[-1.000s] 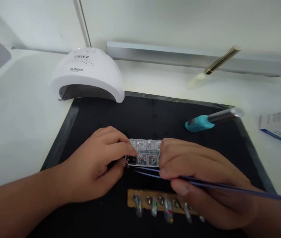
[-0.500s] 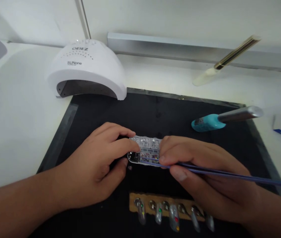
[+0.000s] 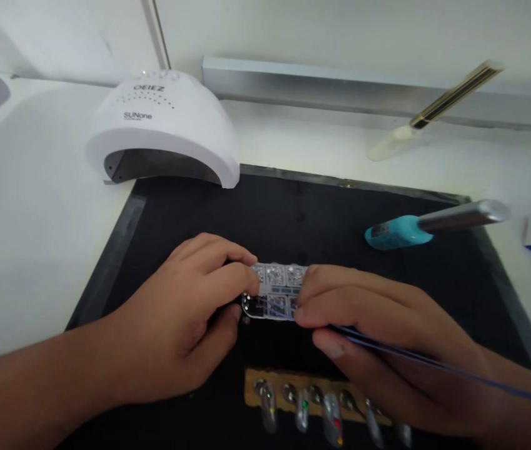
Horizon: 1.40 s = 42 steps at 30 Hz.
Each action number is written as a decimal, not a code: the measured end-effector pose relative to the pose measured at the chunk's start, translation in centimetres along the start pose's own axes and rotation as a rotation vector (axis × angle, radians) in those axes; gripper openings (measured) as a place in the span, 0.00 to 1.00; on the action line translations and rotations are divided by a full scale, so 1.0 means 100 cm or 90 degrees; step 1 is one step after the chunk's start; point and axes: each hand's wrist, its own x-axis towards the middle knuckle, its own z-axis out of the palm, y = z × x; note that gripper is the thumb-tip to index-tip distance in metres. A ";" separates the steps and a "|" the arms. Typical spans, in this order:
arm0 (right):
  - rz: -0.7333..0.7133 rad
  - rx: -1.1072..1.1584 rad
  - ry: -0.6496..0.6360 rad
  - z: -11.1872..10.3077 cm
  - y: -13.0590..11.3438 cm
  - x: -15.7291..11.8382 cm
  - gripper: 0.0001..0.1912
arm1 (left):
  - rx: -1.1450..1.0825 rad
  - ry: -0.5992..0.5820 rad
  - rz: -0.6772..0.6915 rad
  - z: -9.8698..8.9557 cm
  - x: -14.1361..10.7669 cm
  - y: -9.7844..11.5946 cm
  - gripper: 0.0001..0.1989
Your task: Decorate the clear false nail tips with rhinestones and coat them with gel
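Note:
A clear compartment case of rhinestones (image 3: pixel 276 275) lies on the black mat (image 3: pixel 265 219). My left hand (image 3: pixel 190 312) grips its left end, index finger over the top and thumb at the near corner. In my right hand (image 3: pixel 378 337) are purple tweezers (image 3: pixel 415 354), pinched between thumb and fingers. Their tips reach into the near-left compartment, which shows mostly black with a few stones at its edge. My right fingers cover the case's right end. One small loose stone (image 3: pixel 246 320) lies just below the case. Whether the tips hold a stone is too small to tell.
Clear nail tips with coloured stones (image 3: pixel 303 409) stand along a brown strip (image 3: pixel 251 390) near me. A white nail lamp (image 3: pixel 166 125) is at the back left. A turquoise bottle (image 3: pixel 399 232) and a pale bottle with a gold-black cap (image 3: pixel 394 142) are to the right.
My right hand has shifted slightly left, and the rear end of the tweezers has swung down toward me. My left hand keeps its hold on the case.

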 end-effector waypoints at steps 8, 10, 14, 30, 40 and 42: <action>-0.025 -0.028 -0.003 0.000 0.001 -0.001 0.04 | 0.013 0.004 0.001 0.001 0.000 -0.001 0.11; -0.033 -0.036 -0.008 0.001 0.001 -0.001 0.03 | 0.017 0.005 0.002 0.001 0.000 -0.001 0.12; -0.041 -0.058 -0.018 0.003 0.001 0.000 0.04 | 0.018 0.007 0.003 0.001 0.000 -0.001 0.12; -0.058 -0.076 -0.020 0.003 0.001 0.000 0.05 | 0.023 0.017 0.008 0.001 0.000 -0.001 0.12; -0.042 -0.063 -0.025 0.001 -0.002 0.002 0.06 | 0.026 0.014 0.010 0.001 0.001 -0.001 0.13; -0.042 -0.058 -0.030 0.002 -0.001 0.002 0.06 | 0.024 0.016 0.011 0.001 0.001 -0.001 0.13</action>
